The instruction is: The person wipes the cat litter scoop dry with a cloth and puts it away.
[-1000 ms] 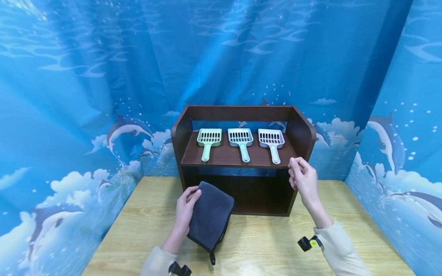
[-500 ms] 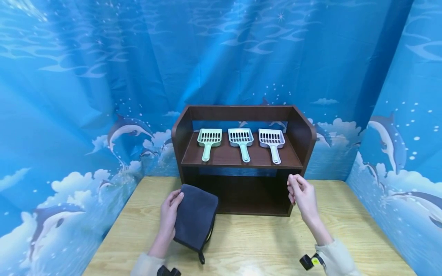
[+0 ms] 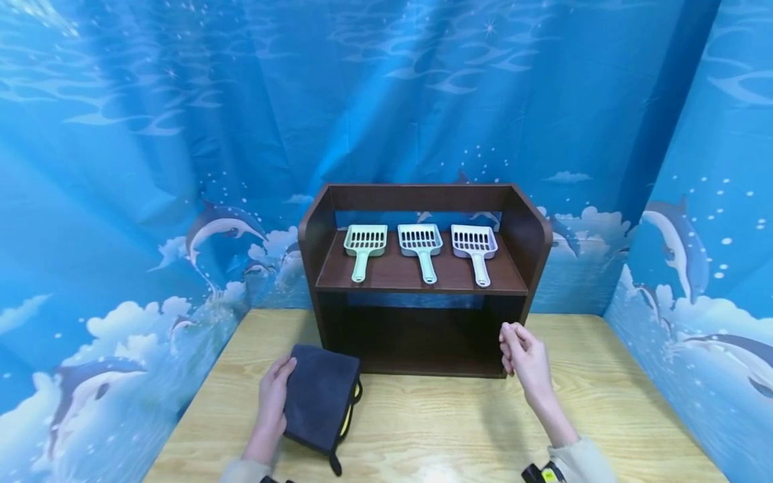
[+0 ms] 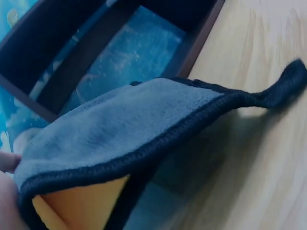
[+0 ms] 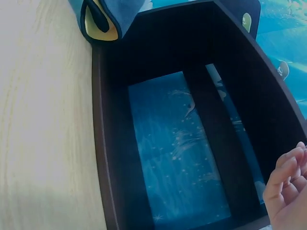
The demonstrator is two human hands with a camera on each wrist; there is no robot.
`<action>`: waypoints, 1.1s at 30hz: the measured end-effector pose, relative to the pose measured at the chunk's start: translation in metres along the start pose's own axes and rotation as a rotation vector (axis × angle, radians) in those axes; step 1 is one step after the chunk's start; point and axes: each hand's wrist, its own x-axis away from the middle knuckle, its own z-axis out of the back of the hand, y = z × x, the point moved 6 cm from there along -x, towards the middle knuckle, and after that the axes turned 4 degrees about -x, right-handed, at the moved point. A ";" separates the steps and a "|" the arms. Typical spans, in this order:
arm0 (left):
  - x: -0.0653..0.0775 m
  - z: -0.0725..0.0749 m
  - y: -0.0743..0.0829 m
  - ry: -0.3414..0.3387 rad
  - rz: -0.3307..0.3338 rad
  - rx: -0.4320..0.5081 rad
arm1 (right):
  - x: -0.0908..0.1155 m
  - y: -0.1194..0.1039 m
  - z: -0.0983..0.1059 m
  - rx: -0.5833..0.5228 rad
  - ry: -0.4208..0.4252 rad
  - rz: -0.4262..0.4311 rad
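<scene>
My left hand (image 3: 274, 396) grips the left edge of a folded towel (image 3: 320, 396), dark grey outside, with black edging and a hanging loop at its lower corner. In the left wrist view, the towel (image 4: 120, 124) bows open and shows a yellow inner face (image 4: 88, 203). My right hand (image 3: 527, 359) hovers before the lower right side of a dark brown two-level shelf (image 3: 423, 292), its fingers loosely curled with nothing seen in them. In the right wrist view, the right hand (image 5: 290, 189) is at the lower right edge, partly cut off.
Three slotted litter scoops lie in a row on the upper shelf board: a green scoop (image 3: 366, 245), a pale blue-green scoop (image 3: 421, 245) and a whitish scoop (image 3: 475, 247). The shelf stands on a light wood table (image 3: 447, 416). A blue ocean-print curtain (image 3: 386, 100) surrounds it.
My left hand has moved the towel left and down toward the front, and its yellow inside now shows at the right edge. My right hand has come down from the upper board's right edge.
</scene>
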 end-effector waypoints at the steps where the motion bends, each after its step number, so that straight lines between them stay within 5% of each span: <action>1: -0.001 0.002 -0.003 0.001 0.008 -0.016 | 0.001 0.002 0.001 0.003 0.002 -0.004; 7: -0.004 0.015 -0.019 0.001 0.062 -0.123 | 0.006 0.010 0.004 0.035 -0.002 -0.036; 13: -0.009 0.027 -0.027 -0.021 0.042 -0.254 | 0.012 0.015 0.003 0.086 -0.013 -0.056; 23: -0.012 0.042 -0.033 -0.031 0.036 -0.320 | 0.018 0.025 -0.001 0.135 -0.050 -0.082; 33: -0.008 0.044 -0.009 0.136 -0.126 -0.517 | 0.021 0.036 -0.016 0.237 -0.136 -0.127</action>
